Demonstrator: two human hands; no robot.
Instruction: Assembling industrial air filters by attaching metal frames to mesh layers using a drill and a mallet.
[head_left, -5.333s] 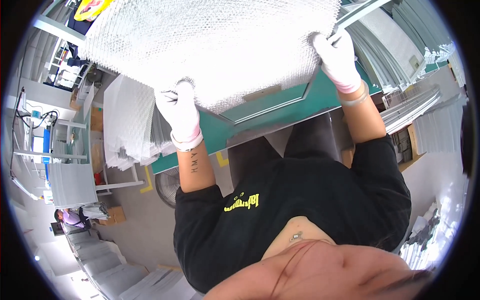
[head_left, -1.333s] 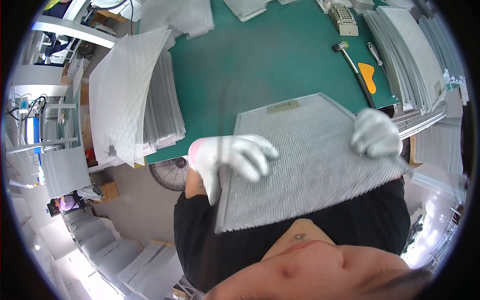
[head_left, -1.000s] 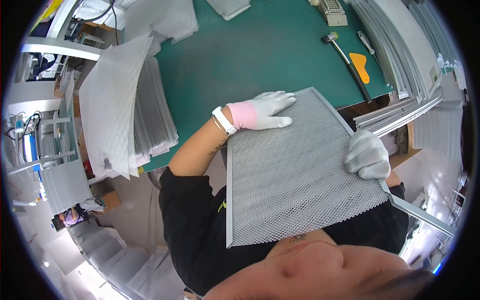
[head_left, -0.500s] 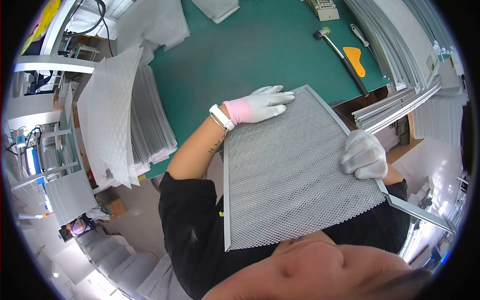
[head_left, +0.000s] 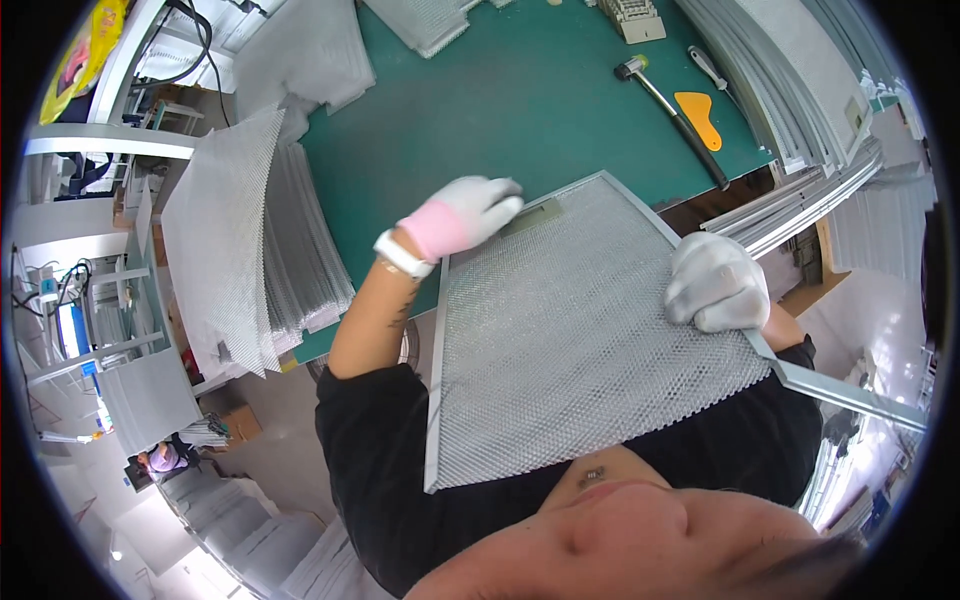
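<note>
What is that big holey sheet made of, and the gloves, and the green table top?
The sheet looks like thin metal mesh, probably aluminium: silvery, dull shine, tiny diamond holes, with a smooth metal frame. The gloves on the left hand and right hand look like white knitted cloth, one with a pink cuff. The green table top seems a matte rubbery mat; hard to be sure.

Rectangular silver mesh filter panel [head_left: 580,330], metal-framed on three sides, tilted over green table edge, near edge unframed.
</note>
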